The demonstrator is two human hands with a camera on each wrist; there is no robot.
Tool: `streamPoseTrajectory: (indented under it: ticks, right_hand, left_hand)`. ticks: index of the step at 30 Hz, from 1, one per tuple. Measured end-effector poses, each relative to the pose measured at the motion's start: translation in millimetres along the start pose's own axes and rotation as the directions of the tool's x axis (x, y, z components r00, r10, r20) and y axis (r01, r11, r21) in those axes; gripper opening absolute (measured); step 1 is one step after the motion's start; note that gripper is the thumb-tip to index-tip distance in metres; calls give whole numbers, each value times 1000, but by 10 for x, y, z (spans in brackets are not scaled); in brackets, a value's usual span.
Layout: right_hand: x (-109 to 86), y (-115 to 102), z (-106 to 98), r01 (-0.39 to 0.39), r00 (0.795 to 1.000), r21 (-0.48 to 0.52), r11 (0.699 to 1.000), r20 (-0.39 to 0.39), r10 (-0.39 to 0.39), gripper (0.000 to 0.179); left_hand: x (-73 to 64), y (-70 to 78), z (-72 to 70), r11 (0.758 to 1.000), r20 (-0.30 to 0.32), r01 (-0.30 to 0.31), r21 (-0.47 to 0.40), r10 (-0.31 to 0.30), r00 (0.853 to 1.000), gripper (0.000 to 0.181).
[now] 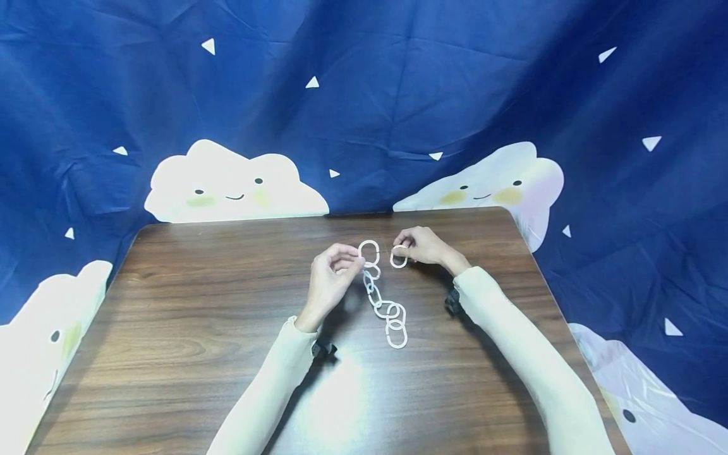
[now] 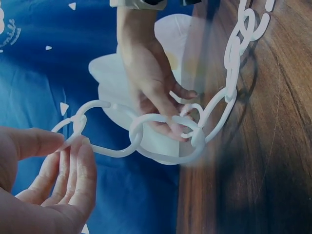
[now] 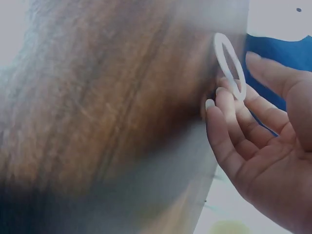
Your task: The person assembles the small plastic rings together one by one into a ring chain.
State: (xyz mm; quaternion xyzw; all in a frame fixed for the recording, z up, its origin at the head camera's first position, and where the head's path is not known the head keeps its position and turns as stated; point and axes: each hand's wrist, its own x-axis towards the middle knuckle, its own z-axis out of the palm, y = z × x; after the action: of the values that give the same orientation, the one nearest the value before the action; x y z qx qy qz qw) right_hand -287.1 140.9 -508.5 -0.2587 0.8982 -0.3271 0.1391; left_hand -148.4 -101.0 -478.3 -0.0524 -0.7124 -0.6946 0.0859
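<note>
A chain of white plastic links (image 2: 233, 68) runs from my left hand (image 1: 332, 275) down toward the front of the table. That hand pinches a link near the chain's far end between thumb and fingertips, with one link standing up above the fingers in the head view. My right hand (image 1: 423, 245) is a short way to the right, holding a single white oval link (image 3: 220, 54) at its fingertips. In the head view this link is apart from the chain. In the left wrist view the right hand shows behind the chain and overlaps it.
Both hands work over the far half of a brown wood-grain table (image 1: 199, 316). Behind its far edge hangs a blue cloth (image 1: 364, 107) with white clouds and triangles. A small black device (image 1: 324, 349) sits at the left wrist, another (image 1: 452, 302) at the right.
</note>
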Motion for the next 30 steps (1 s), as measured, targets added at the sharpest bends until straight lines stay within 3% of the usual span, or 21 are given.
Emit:
streamPoseTrajectory:
  ticks: [4, 10, 20, 30]
  right_hand:
    - [-61, 7, -86, -32, 999, 95, 995, 25, 30, 20]
    - [-142, -11, -198, -27, 999, 154, 988, 21, 24, 23]
    - [-274, -231, -352, 49, 994, 174, 983, -108, -30, 16]
    - [-411, -528, -463, 98, 980, 287, 953, -192, -43, 21]
  left_hand:
    - [-3, 20, -5, 1000, -9, -1, 2, 1, 1000, 19]
    - [6, 46, -17, 1000, -8, 4, -6, -4, 1000, 18]
    - [7, 65, 19, 1000, 4, 4, -30, -4, 1000, 18]
    - [5, 73, 48, 999, -4, 2, -32, -2, 1000, 17]
